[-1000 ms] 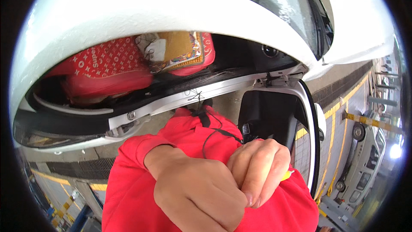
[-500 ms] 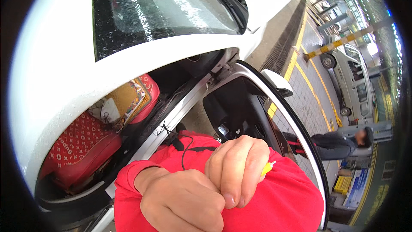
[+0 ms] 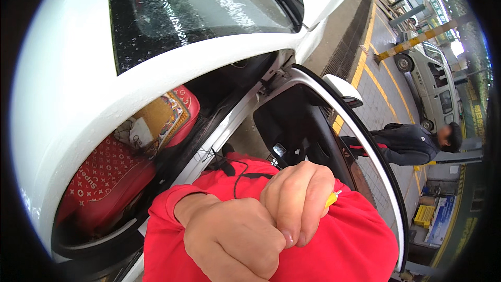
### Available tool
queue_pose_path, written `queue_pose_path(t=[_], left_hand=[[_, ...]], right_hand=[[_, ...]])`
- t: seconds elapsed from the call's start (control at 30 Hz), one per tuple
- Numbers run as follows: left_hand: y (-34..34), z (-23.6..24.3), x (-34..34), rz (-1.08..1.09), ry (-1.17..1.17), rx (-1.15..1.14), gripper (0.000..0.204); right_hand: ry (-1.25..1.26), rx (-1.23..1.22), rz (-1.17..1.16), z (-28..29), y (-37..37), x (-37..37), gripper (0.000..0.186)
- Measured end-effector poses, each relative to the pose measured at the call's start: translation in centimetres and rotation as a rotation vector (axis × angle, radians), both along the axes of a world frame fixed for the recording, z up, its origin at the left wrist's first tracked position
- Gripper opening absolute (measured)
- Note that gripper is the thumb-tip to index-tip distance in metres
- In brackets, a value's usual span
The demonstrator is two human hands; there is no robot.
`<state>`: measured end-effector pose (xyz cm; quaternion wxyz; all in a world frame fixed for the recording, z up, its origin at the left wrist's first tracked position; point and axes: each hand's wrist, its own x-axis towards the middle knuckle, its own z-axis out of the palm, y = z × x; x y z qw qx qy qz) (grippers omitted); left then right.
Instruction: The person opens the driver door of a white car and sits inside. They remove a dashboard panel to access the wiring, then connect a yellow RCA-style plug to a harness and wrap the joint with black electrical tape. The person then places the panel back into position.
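Observation:
Both my hands meet in front of my red jacket [image 3: 334,245]. My left hand [image 3: 235,237] is closed in a fist, knuckles up, pressed against the other hand; what is inside its fingers is hidden. My right hand [image 3: 300,198] is curled with fingertips down, gripping a yellow plug [image 3: 332,199] whose metal tip sticks out on the right. A thin black cable [image 3: 237,181] runs from near the car's sill up to my left hand and disappears behind it. I cannot see whether it joins the plug.
I stand in the open doorway of a white car, between its sill and the black-lined door [image 3: 292,120]. Red patterned seats [image 3: 112,169] are inside, with a white item [image 3: 140,133] on one. Beyond the door stand a person in dark clothes [image 3: 404,143] and a van [image 3: 430,81].
The view has shifted slightly, and the person beyond the door has moved nearer the van. My hands keep the same closed grip, with the yellow plug still in the right one.

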<state>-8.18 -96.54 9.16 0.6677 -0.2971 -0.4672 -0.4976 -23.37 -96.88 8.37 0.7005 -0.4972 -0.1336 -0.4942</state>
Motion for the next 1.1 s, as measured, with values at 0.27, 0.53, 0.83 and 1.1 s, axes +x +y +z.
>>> queue_pose_path(t=[0.27,0.53,0.83,1.1], left_hand=[[0.8,-0.3,1.4,0.000,-0.058,0.033,0.004],[1.7,-0.5,2.0,0.022,-0.102,0.058,0.005],[0.0,-2.2,2.2,-0.046,0.009,-0.039,0.012],[1.3,-4.4,3.1,0.086,-0.279,0.803,0.019]], right_hand=[[-0.025,0.039,0.051,-0.5,-0.4,1.5,0.019],[-0.042,0.041,0.111,-1.1,-0.5,2.0,0.009],[0.027,0.036,0.130,-2.8,-1.0,1.1,0.005],[0.355,0.438,-0.069,-5.5,-1.8,0.5,0.021]])
